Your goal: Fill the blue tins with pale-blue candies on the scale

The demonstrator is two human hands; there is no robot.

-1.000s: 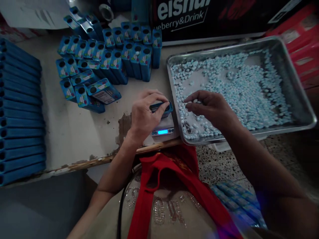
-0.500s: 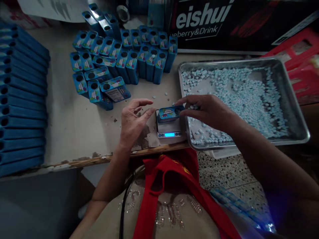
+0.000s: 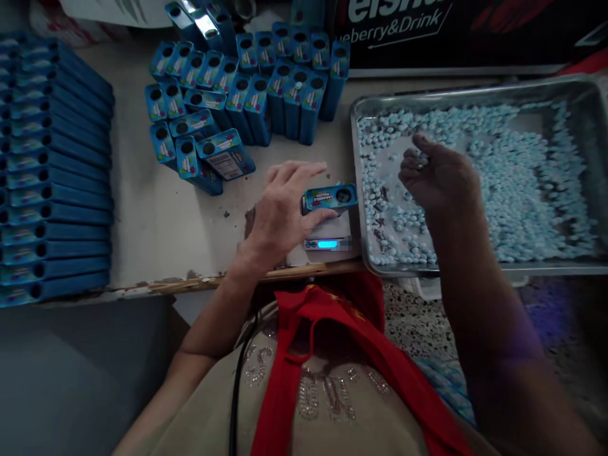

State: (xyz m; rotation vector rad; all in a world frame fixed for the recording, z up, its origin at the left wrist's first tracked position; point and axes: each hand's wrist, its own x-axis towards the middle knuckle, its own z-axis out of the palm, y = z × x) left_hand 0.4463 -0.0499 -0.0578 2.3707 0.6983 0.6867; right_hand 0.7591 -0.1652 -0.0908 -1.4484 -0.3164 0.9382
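Close up, a red strap [image 3: 275, 392]. Next, by the edge of the table [image 3: 161, 215], a little scale [image 3: 335, 229] with a bright screen. On it, one blue box [image 3: 323, 197], hole up. Right at the box, left hand [image 3: 281, 206], spread wide; touching or not, cannot tell. Over the tray [image 3: 403, 104] of pale candies [image 3: 513, 190], right hand [image 3: 446, 177], curled around a candy [image 3: 420, 166]. Farther, more boxes [image 3: 259, 117], then a black carton [image 3: 418, 41].

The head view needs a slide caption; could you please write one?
Left hand open around a blue container on a small scale; right hand pinching pale pieces over a metal tray.
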